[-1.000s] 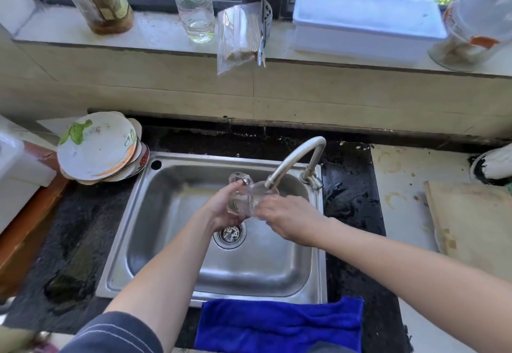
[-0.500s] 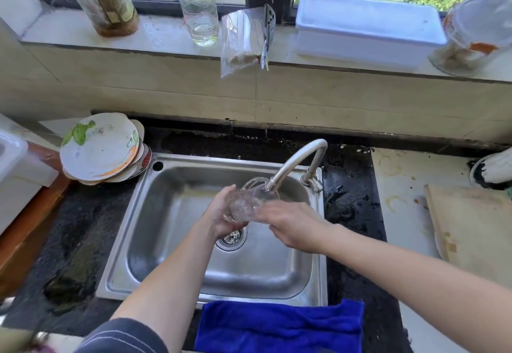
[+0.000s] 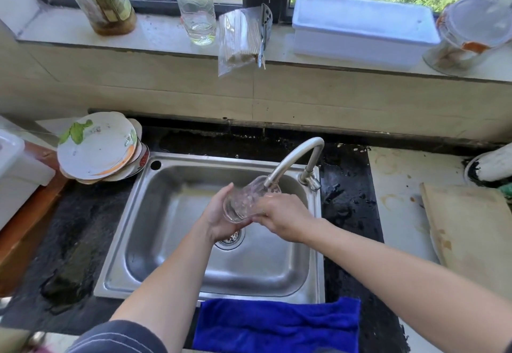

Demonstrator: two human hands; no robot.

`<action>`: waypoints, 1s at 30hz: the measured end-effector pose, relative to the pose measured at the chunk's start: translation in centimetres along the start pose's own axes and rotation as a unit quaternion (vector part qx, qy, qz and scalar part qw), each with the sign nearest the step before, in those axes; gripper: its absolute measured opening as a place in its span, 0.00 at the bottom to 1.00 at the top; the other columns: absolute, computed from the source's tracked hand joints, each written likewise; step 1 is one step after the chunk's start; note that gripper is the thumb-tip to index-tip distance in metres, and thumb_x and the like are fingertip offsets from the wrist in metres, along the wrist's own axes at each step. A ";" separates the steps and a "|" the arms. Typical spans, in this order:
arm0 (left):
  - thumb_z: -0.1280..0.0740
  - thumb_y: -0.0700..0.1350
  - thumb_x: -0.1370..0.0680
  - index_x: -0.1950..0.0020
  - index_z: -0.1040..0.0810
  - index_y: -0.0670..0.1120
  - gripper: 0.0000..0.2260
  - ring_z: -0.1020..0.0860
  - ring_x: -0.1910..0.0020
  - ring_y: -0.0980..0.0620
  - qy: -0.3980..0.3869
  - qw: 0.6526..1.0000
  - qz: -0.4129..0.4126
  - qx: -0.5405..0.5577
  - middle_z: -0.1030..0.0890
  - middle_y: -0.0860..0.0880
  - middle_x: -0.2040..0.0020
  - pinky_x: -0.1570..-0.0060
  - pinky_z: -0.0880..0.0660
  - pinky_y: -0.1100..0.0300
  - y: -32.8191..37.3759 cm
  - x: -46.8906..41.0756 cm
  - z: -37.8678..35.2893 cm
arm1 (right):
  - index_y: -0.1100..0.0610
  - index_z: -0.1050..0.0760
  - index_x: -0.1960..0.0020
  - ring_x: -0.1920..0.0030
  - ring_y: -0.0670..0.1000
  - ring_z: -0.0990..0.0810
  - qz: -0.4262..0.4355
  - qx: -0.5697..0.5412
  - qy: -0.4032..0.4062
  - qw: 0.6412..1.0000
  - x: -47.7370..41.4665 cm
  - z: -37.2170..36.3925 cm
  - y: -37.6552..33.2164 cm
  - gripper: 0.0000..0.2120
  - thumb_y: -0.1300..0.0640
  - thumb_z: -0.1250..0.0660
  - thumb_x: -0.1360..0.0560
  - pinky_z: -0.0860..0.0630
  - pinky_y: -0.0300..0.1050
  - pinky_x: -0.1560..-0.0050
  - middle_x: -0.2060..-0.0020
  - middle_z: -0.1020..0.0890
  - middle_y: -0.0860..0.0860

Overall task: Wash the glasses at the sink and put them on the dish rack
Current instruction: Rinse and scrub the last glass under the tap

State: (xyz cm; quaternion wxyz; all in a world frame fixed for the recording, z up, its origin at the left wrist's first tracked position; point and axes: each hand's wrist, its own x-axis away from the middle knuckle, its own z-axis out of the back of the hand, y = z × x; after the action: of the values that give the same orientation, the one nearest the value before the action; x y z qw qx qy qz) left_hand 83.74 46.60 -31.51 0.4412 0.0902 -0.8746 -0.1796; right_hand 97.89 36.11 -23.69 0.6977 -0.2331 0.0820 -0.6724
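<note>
A clear drinking glass [image 3: 243, 200] lies tilted over the steel sink [image 3: 171, 242], its mouth turned up toward the spout of the curved tap [image 3: 293, 159]. My left hand [image 3: 219, 214] cups the glass from the left and below. My right hand [image 3: 282, 217] grips it from the right, fingers over its lower side. Both hands hover above the drain [image 3: 231, 239]. No dish rack is in view.
A stack of white plates [image 3: 97, 147] sits left of the sink. A blue cloth [image 3: 277, 325] hangs over the front edge. A wooden board [image 3: 471, 236] lies on the right counter. Bottles [image 3: 196, 1], a white box [image 3: 360, 28] and a jar [image 3: 471, 34] stand on the window sill.
The glass has been turned in my hands from nearly upright to tilted, with its mouth toward the tap spout. Both hands stayed over the drain.
</note>
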 end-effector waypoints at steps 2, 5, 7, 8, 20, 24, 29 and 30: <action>0.37 0.56 0.24 0.32 0.27 0.40 0.26 0.26 0.40 0.43 -0.027 0.999 -0.032 0.023 0.25 0.40 0.35 0.41 0.30 0.52 -0.2 0.1 -0.2 | 0.43 0.20 0.43 0.45 0.54 0.21 -0.049 -0.037 0.032 0.998 -0.2 -0.2 -0.8 0.11 0.46 0.38 0.21 0.25 0.51 0.48 0.47 0.17 0.47; 0.36 0.56 0.24 0.34 0.25 0.38 0.26 0.23 0.43 0.42 -0.005 0.999 -0.044 0.009 0.23 0.40 0.39 0.45 0.26 0.51 0.1 -0.1 -0.8 | 0.45 0.21 0.41 0.45 0.55 0.22 -0.030 -0.041 0.049 0.997 0.1 -1.0 -1.7 0.12 0.50 0.39 0.21 0.24 0.52 0.50 0.44 0.19 0.49; 0.37 0.55 0.23 0.43 0.21 0.39 0.21 0.20 0.54 0.43 0.006 1.000 -0.025 -0.014 0.19 0.40 0.49 0.53 0.23 0.52 0.5 -0.5 0.0 | 0.49 0.24 0.37 0.41 0.55 0.23 0.058 -0.013 0.007 0.998 1.7 -0.9 -0.7 0.15 0.56 0.38 0.22 0.23 0.51 0.47 0.41 0.20 0.49; 0.37 0.56 0.24 0.44 0.22 0.41 0.20 0.20 0.56 0.43 0.009 0.999 -0.017 -0.036 0.19 0.41 0.52 0.54 0.24 0.52 0.7 -0.3 0.0 | 0.51 0.24 0.36 0.39 0.54 0.23 0.098 0.017 -0.003 0.995 2.3 -0.5 0.3 0.17 0.59 0.36 0.24 0.22 0.51 0.46 0.40 0.20 0.49; 0.39 0.54 0.23 0.54 0.22 0.43 0.16 0.21 0.66 0.47 0.050 0.992 0.056 -0.103 0.20 0.44 0.62 0.63 0.24 0.58 0.0 -0.9 -1.0 | 0.55 0.22 0.38 0.39 0.52 0.22 0.122 0.099 0.014 0.987 1.7 0.3 2.0 0.18 0.62 0.34 0.28 0.24 0.50 0.54 0.40 0.20 0.49; 0.37 0.55 0.24 0.49 0.22 0.42 0.16 0.21 0.62 0.45 0.036 0.993 0.053 -0.094 0.20 0.42 0.57 0.58 0.24 0.55 0.4 -0.8 -0.2 | 0.55 0.23 0.41 0.43 0.55 0.23 0.019 0.035 -0.056 0.998 0.8 -0.1 0.5 0.13 0.50 0.37 0.21 0.26 0.51 0.49 0.44 0.20 0.51; 0.37 0.60 0.26 0.49 0.20 0.44 0.20 0.22 0.56 0.45 -0.012 0.999 0.016 -0.027 0.19 0.42 0.54 0.51 0.26 0.52 -0.6 -0.1 -0.5 | 0.46 0.19 0.43 0.45 0.50 0.20 -0.071 -0.127 0.014 0.989 0.1 1.2 0.9 0.10 0.48 0.34 0.22 0.27 0.45 0.48 0.47 0.16 0.47; 0.37 0.61 0.27 0.47 0.20 0.44 0.21 0.22 0.55 0.45 -0.008 1.000 0.007 -0.022 0.20 0.43 0.54 0.50 0.27 0.52 -0.5 -0.1 -0.9 | 0.46 0.19 0.43 0.44 0.51 0.20 -0.085 -0.139 0.022 0.986 -0.2 1.1 0.6 0.11 0.48 0.35 0.22 0.26 0.46 0.45 0.46 0.16 0.47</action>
State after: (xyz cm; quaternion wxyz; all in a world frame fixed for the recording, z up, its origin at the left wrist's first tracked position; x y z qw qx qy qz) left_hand 84.54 45.93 -31.31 0.4370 0.0725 -0.8748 -0.1963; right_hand 98.87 36.51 -23.02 0.5972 -0.3192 0.1699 -0.7160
